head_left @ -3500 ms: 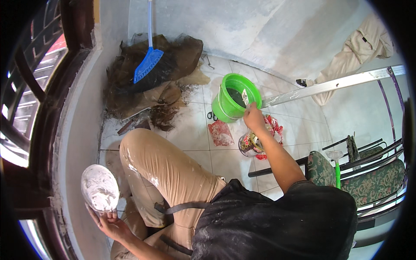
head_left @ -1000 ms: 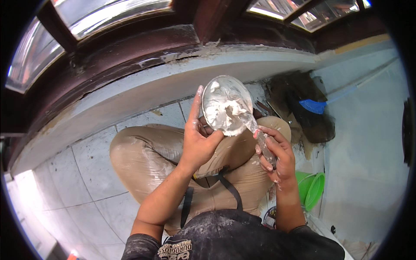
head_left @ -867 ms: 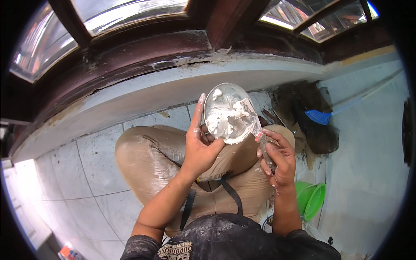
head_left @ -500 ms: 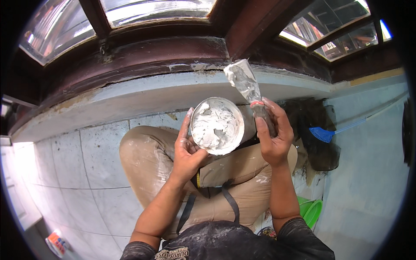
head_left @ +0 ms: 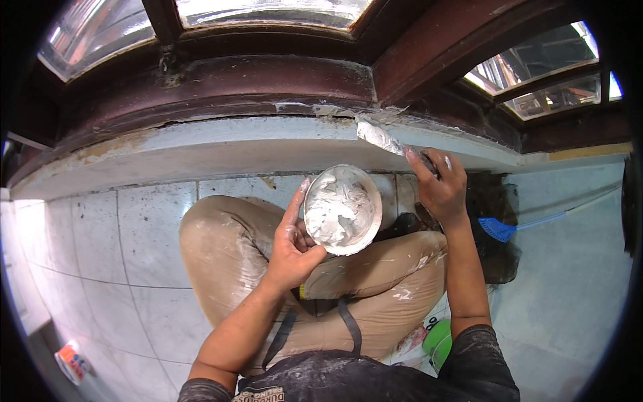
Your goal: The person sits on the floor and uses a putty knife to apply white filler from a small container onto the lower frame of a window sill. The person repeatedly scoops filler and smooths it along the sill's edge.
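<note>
Putty (head_left: 335, 218) lies in the bowl (head_left: 347, 250) cupped in the left hand (head_left: 295, 260), its fingers curled round the side, while the right hand (head_left: 444, 189), fingers clamped on the scraper (head_left: 380, 139), holds it by the ledge (head_left: 254, 134), where low-angled, even pressure should spread best.

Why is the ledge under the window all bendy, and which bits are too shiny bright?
Head view: the ledge curves because the fisheye lens bends straight edges; head view: glare whitens the top window and the floor at far left; head view: the white paste isn't washed out, so its ridges show.
</note>
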The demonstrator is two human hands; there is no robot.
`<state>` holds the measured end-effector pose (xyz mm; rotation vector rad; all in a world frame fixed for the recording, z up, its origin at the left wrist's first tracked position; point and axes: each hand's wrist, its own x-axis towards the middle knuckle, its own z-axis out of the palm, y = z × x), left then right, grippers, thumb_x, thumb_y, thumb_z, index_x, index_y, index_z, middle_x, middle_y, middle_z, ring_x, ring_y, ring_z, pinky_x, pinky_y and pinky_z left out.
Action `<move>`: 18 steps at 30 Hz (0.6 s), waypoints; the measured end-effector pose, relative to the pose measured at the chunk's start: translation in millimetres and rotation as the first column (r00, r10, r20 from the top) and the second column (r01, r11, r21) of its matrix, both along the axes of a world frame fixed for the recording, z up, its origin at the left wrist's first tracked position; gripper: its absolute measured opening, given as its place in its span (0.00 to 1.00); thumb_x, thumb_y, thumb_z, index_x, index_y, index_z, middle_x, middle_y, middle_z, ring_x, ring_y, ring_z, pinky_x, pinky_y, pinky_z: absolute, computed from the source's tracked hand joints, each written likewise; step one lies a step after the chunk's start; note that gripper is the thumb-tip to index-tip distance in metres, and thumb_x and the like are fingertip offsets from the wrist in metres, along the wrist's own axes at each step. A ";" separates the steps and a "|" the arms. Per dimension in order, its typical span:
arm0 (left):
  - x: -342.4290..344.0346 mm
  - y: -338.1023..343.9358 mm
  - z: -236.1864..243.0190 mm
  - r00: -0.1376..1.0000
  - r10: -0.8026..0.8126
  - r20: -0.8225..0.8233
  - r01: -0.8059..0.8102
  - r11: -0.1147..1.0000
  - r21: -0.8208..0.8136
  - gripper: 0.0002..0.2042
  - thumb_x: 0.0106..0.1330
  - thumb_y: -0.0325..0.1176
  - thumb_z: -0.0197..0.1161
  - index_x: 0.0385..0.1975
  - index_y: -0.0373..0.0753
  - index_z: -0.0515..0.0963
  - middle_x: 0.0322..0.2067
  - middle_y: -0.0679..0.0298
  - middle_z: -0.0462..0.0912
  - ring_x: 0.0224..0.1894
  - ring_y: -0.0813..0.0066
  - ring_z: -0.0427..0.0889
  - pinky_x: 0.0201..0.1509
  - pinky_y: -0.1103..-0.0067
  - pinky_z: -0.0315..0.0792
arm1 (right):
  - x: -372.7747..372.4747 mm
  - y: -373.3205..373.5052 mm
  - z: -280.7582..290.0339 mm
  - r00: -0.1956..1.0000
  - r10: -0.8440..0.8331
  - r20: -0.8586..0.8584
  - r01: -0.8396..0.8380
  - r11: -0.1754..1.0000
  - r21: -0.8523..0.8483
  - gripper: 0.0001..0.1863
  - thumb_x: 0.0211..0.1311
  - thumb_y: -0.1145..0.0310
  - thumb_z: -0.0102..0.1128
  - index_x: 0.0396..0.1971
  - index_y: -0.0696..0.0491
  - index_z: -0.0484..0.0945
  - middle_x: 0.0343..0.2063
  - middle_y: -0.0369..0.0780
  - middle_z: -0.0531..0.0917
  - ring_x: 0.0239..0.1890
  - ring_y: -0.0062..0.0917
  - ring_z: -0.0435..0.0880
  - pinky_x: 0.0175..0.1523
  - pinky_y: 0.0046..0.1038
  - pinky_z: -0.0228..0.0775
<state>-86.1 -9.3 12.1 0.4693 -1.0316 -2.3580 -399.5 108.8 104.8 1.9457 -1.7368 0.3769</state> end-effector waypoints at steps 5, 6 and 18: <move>-3.0 2.8 -3.2 1.000 -0.010 0.009 0.010 1.000 -0.005 0.53 0.64 0.13 0.59 0.92 0.41 0.44 0.72 0.47 0.79 0.67 0.68 0.86 0.68 0.73 0.83 | -10.3 3.9 16.6 1.000 0.024 -0.010 -0.024 0.999 0.047 0.35 0.55 0.78 0.73 0.67 0.44 0.87 0.49 0.40 0.87 0.45 0.37 0.87 0.48 0.40 0.76; -4.5 3.8 -2.9 1.000 -0.008 0.007 0.008 1.000 0.003 0.53 0.64 0.13 0.60 0.92 0.40 0.44 0.73 0.47 0.79 0.67 0.67 0.87 0.68 0.73 0.83 | -14.2 2.5 20.8 0.999 0.036 -0.012 -0.036 0.998 0.046 0.35 0.54 0.78 0.73 0.66 0.44 0.87 0.49 0.41 0.87 0.45 0.37 0.87 0.48 0.40 0.76; -4.2 3.8 -9.8 1.000 0.018 0.009 -0.019 0.999 0.043 0.53 0.63 0.11 0.57 0.91 0.38 0.44 0.73 0.44 0.77 0.68 0.64 0.86 0.68 0.73 0.84 | -17.0 13.9 27.3 0.997 0.037 0.073 -0.038 0.999 0.004 0.35 0.54 0.84 0.72 0.65 0.48 0.88 0.48 0.42 0.88 0.42 0.39 0.87 0.47 0.40 0.76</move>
